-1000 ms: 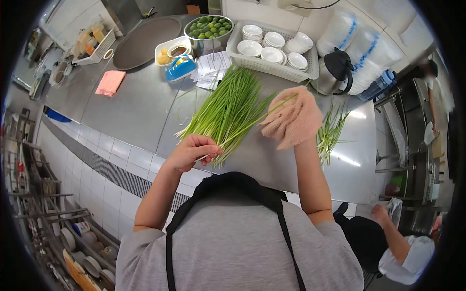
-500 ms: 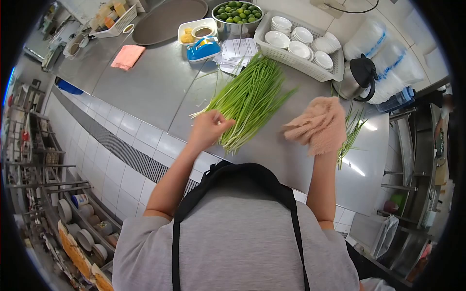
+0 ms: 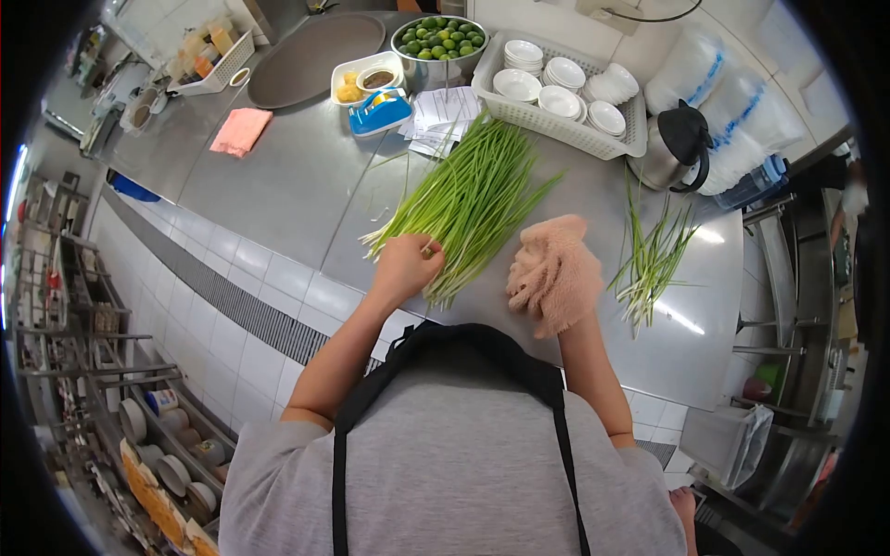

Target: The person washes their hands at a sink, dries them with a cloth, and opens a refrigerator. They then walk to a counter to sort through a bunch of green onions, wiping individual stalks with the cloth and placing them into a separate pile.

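A thick bunch of green onions [image 3: 473, 190] lies on the steel counter, pale root ends toward me. My left hand [image 3: 408, 267] is at those root ends, its thumb and fingers pinched together. A small pale bit shows at the fingertips, too small to name. To the right of the bunch, a crumpled tan cloth [image 3: 556, 269] covers my right hand, which holds it just above the counter. The fingers of that hand are hidden in the folds. A smaller, loose pile of green onions [image 3: 652, 250] lies farther right.
Behind the bunch are paper slips [image 3: 440, 116], a blue tape dispenser [image 3: 380, 113], a bowl of limes [image 3: 439, 42] and a basket [image 3: 593, 139] of small white dishes. A steel jug [image 3: 669, 153] stands at right. A folded pink cloth [image 3: 241, 132] and a brown tray [image 3: 315, 60] lie left.
My right hand has moved left and nearer to me with the cloth, uncovering more of the smaller pile. My left hand has shifted slightly right and closer in, fingers still pinched.
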`<state>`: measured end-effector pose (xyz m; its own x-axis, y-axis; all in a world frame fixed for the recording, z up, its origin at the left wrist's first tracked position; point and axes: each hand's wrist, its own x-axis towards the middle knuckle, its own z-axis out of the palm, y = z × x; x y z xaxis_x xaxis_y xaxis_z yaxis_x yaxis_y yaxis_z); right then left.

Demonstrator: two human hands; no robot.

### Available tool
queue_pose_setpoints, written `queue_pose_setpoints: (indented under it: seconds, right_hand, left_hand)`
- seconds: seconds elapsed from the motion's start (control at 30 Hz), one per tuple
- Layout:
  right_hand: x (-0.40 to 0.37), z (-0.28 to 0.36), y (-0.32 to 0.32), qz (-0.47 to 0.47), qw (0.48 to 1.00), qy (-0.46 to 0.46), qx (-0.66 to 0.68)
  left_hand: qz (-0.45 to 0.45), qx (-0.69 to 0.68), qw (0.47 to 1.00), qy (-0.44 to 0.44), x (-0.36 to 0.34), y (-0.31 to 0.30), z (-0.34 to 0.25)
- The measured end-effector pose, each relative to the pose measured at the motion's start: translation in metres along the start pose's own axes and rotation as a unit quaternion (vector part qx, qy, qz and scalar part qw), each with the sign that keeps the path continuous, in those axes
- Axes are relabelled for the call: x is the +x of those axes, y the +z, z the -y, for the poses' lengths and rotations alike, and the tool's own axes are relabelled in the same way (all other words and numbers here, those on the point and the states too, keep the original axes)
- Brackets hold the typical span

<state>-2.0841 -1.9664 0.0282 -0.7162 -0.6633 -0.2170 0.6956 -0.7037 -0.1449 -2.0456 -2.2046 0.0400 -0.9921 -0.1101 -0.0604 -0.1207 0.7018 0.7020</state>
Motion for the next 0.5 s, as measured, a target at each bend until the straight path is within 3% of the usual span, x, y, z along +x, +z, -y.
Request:
queue_pose_setpoints:
  seconds: [0.07, 0.13, 0.17, 0.23, 0.27, 0.3, 0.33, 0.4, 0.43, 0.5]
  right_hand:
    - [0.0, 0.0, 0.005, -0.012, 1.0, 0.001, 0.015]
    - [-0.003, -0.002, 0.017, -0.024, 0.999, 0.004, 0.03]
    - [-0.006, -0.004, 0.027, -0.08, 0.996, -0.029, 0.012]
    - [-0.007, -0.011, 0.026, -0.137, 0.989, -0.062, -0.006]
    - [-0.005, -0.015, 0.016, -0.164, 0.969, -0.09, -0.161]
    - [-0.003, -0.02, 0.018, -0.187, 0.924, -0.114, -0.312]
    - [-0.002, -0.024, 0.024, -0.187, 0.924, -0.115, -0.313]
    - [0.001, -0.034, 0.04, -0.066, 0.819, -0.161, -0.548]
    - [0.007, -0.038, 0.042, -0.069, 0.818, -0.163, -0.547]
    - [0.021, -0.043, 0.046, 0.033, 0.688, -0.112, -0.716]
  left_hand:
    - [-0.011, -0.027, 0.999, -0.014, 0.002, -0.005, 0.002]
    - [-0.025, -0.191, 0.981, -0.022, 0.004, -0.013, 0.003]
    - [-0.024, -0.191, 0.981, -0.021, 0.003, -0.015, 0.0]
    - [-0.027, -0.362, 0.931, -0.028, -0.003, -0.023, -0.021]
    - [-0.027, -0.362, 0.931, -0.028, -0.003, -0.02, -0.022]
    - [0.008, -0.386, 0.921, -0.049, -0.004, -0.016, -0.023]
    - [0.042, -0.409, 0.909, -0.069, -0.005, -0.012, -0.025]
    - [0.044, -0.418, 0.906, -0.052, -0.007, -0.002, -0.034]
    - [0.054, -0.409, 0.91, -0.038, -0.011, 0.001, -0.042]
    - [0.078, -0.322, 0.943, -0.023, -0.015, 0.012, -0.049]
